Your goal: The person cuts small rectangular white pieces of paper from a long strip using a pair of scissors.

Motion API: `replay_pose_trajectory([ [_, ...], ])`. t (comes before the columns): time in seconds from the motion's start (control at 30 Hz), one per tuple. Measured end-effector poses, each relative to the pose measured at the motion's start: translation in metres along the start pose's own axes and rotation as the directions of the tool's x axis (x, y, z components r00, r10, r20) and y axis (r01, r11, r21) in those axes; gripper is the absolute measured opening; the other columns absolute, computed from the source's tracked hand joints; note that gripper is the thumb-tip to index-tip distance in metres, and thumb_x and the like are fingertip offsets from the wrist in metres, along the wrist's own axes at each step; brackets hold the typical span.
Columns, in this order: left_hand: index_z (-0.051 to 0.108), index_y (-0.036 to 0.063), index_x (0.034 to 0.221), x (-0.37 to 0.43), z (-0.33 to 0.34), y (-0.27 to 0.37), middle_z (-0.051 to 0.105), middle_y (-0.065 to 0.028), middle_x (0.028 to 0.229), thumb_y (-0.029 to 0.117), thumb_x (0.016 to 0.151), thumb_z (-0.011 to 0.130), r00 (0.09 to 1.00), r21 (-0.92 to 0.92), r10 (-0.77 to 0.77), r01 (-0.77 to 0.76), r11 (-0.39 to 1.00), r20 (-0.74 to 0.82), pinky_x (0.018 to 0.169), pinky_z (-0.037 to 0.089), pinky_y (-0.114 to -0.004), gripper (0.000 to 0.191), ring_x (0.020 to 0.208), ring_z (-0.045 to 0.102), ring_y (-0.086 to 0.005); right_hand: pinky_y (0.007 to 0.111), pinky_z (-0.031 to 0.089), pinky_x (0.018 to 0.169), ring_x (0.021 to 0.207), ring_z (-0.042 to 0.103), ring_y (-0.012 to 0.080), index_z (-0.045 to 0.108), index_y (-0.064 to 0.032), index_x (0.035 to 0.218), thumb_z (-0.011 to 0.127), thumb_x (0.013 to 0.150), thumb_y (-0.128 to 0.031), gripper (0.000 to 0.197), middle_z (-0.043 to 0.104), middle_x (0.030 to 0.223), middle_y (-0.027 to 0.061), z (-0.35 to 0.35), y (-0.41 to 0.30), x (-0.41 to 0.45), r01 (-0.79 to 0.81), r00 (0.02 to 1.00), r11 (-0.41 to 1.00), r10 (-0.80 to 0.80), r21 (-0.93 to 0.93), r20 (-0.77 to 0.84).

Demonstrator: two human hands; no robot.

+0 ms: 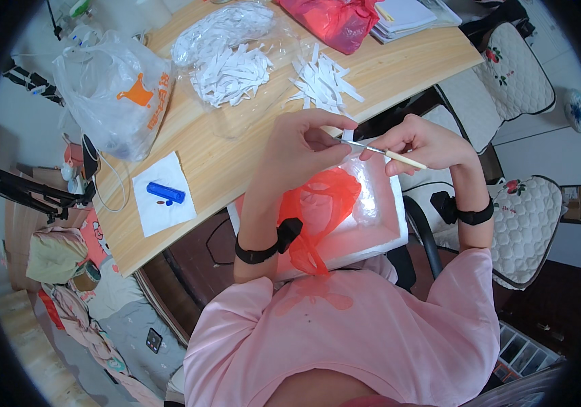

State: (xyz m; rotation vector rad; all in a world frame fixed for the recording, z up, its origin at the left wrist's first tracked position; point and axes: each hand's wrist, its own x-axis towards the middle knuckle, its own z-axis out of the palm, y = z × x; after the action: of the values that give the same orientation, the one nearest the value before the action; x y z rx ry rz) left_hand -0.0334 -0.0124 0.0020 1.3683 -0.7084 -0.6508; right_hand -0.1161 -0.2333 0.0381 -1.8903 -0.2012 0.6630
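Observation:
My left hand (303, 145) pinches a short white strip (347, 135) between thumb and fingertips. In my right hand (430, 140) is a slim metal tool with a cream handle (405, 159). Its metal part lies across the strip, reaching towards my left fingertips; the exact kind of tool cannot be told. Below both hands is a white foam box (397, 224), holding a red plastic bag (316, 203) and a clear plastic bundle (366, 191). On the table just beyond my hands lies a loose pile of white strips (323, 81).
More white strips (232, 76) spill from a clear plastic bag on the wooden table (209, 168). A white carrier bag (112, 96) stands left, near a blue plastic object (165, 192) on a tissue (160, 221). Farther back are a red bag (336, 20) and papers (407, 18). Cushioned chairs (524, 229) stand right.

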Motion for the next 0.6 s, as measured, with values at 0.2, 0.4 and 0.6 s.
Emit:
replay_pose_trajectory([
  [0.2,0.062,-0.0028,0.099,0.000,-0.001,-0.002,0.062,-0.0056,0.079,-0.007,0.071,0.063,1.000,-0.017,0.005,-0.005,1.000,0.009,0.057,0.048,-0.020,0.029,0.064,0.061,-0.0096,0.019,0.039,0.052,0.058,0.048,0.0048,0.064,0.0011,0.090,0.069,0.074,-0.022,0.029,0.057,0.067,-0.0007,0.000,-0.002,-0.003,0.003,0.995,0.992,-0.017,-0.129,-0.101],
  [0.4,0.060,-0.0016,0.106,0.000,0.002,0.002,0.062,-0.0073,0.093,-0.008,0.070,0.063,0.993,0.000,0.087,-0.087,0.996,-0.075,0.061,0.050,-0.022,0.037,0.069,0.062,-0.0113,0.016,0.037,0.045,0.049,0.049,0.0019,0.054,-0.0028,0.083,0.068,0.077,-0.012,0.018,0.057,0.058,-0.0002,0.014,-0.009,0.018,0.219,0.819,0.968,-0.117,0.119,-0.562],
  [0.6,0.058,-0.0001,0.112,0.000,0.003,0.003,0.061,-0.0072,0.100,-0.008,0.070,0.064,0.993,-0.053,0.088,-0.092,0.994,-0.074,0.062,0.050,-0.022,0.043,0.072,0.062,-0.0116,0.015,0.032,0.051,0.053,0.043,0.0003,0.053,-0.0024,0.083,0.074,0.069,-0.008,0.026,0.057,0.058,-0.0006,0.025,-0.014,0.037,0.297,0.669,0.954,-0.239,-0.042,-0.704],
])
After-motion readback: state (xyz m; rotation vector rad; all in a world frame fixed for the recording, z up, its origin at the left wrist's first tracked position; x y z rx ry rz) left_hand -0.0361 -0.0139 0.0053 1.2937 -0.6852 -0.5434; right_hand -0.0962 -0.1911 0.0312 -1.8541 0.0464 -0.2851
